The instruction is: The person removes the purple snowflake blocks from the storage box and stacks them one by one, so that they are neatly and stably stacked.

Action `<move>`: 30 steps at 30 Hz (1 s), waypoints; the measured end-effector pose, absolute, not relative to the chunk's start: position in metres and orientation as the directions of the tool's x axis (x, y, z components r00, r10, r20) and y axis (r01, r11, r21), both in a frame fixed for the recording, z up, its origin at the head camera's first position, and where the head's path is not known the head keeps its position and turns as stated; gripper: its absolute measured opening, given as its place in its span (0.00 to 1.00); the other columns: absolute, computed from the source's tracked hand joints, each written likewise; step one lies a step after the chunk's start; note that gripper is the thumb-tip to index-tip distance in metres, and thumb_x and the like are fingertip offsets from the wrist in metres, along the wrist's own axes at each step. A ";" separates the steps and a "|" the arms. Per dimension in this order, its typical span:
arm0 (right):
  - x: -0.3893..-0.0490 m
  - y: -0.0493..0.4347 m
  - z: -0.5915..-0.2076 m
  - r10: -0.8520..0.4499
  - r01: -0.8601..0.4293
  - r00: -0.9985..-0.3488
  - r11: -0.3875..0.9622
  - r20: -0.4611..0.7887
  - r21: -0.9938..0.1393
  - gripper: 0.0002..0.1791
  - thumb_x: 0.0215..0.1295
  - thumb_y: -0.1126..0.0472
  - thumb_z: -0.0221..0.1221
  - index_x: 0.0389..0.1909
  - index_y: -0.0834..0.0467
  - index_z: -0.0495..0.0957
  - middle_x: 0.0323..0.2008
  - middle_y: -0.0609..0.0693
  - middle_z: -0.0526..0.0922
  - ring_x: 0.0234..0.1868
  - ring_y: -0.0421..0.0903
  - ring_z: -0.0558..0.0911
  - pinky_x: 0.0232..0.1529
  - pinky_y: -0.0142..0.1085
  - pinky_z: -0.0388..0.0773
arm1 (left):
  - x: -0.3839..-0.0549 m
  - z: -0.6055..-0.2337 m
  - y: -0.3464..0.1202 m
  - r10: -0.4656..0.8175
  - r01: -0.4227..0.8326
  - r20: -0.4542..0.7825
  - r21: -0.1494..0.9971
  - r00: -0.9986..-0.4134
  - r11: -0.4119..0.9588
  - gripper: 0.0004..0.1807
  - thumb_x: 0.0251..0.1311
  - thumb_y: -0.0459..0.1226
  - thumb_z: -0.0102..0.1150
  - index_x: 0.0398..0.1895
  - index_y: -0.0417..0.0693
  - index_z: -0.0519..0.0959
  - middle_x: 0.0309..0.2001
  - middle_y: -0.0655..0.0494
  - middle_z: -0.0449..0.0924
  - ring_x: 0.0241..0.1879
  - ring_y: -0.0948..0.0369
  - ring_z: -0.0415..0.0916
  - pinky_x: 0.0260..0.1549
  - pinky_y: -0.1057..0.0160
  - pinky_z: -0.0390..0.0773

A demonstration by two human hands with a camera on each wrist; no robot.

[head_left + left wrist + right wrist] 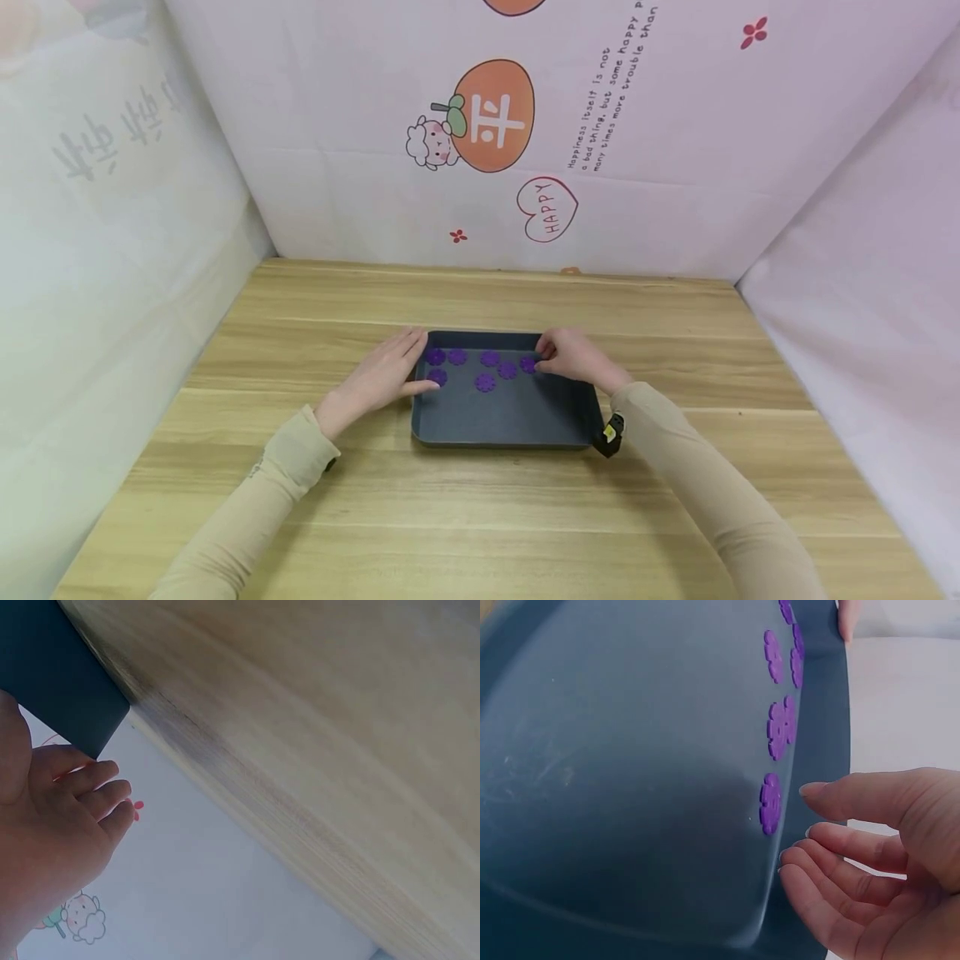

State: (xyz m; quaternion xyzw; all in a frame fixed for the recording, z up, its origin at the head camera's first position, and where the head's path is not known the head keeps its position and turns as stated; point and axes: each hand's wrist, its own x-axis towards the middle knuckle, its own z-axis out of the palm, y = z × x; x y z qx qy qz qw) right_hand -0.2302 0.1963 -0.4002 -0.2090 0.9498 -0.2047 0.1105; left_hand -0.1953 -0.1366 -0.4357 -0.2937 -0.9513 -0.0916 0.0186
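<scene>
A dark grey rectangular tray (510,425) lies on the wooden table. Several flat purple flower-shaped pieces with notched edges (485,382) lie in its far half, mostly to the left. At the left rim rests my left hand (382,371), fingers extended along the far left corner and thumb reaching over the edge towards a purple piece. My right hand (573,357) hovers at the far right part of the tray, beside the rightmost purple piece (770,804). In the right wrist view its thumb and loosely bent fingers stand apart with nothing between them.
The wooden table (480,517) extends around the tray. A white printed cloth (360,167) hangs behind and at both sides. On the right wrist is a black device (609,437) with a yellow mark, close to the tray's near right corner.
</scene>
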 end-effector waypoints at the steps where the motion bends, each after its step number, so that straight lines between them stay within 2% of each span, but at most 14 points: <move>1: -0.231 0.195 -0.401 -0.440 -0.348 -0.888 0.831 -0.131 -0.433 0.14 0.61 0.63 0.67 0.44 0.69 0.81 0.40 0.61 0.87 0.41 0.52 0.86 0.47 0.45 0.85 | -0.196 -0.435 -0.137 0.556 0.562 0.088 0.164 -0.827 0.811 0.49 0.65 0.61 0.54 0.75 0.32 0.56 0.75 0.35 0.56 0.76 0.42 0.53 0.76 0.45 0.59; 15: -0.235 0.188 -0.408 -0.422 -0.346 -0.896 0.858 -0.139 -0.380 0.16 0.58 0.63 0.69 0.43 0.69 0.82 0.40 0.61 0.87 0.42 0.52 0.86 0.47 0.45 0.85 | -0.196 -0.433 -0.136 0.555 0.560 0.076 0.158 -0.828 0.813 0.49 0.66 0.62 0.52 0.75 0.33 0.56 0.76 0.36 0.56 0.77 0.42 0.53 0.76 0.46 0.58; 23: -0.237 0.184 -0.404 -0.408 -0.324 -0.891 0.878 -0.198 -0.352 0.17 0.60 0.63 0.68 0.46 0.69 0.81 0.43 0.62 0.86 0.44 0.53 0.85 0.49 0.45 0.85 | -0.195 -0.432 -0.137 0.554 0.562 0.098 0.150 -0.827 0.813 0.48 0.65 0.60 0.54 0.74 0.32 0.57 0.75 0.35 0.57 0.76 0.42 0.54 0.75 0.45 0.60; 30: -0.238 0.179 -0.402 -0.407 -0.334 -0.890 0.889 -0.205 -0.312 0.16 0.58 0.62 0.69 0.43 0.69 0.82 0.39 0.60 0.86 0.38 0.50 0.83 0.46 0.43 0.84 | -0.195 -0.435 -0.138 0.560 0.572 0.116 0.136 -0.820 0.809 0.48 0.65 0.60 0.55 0.74 0.32 0.58 0.74 0.35 0.58 0.76 0.42 0.56 0.74 0.45 0.61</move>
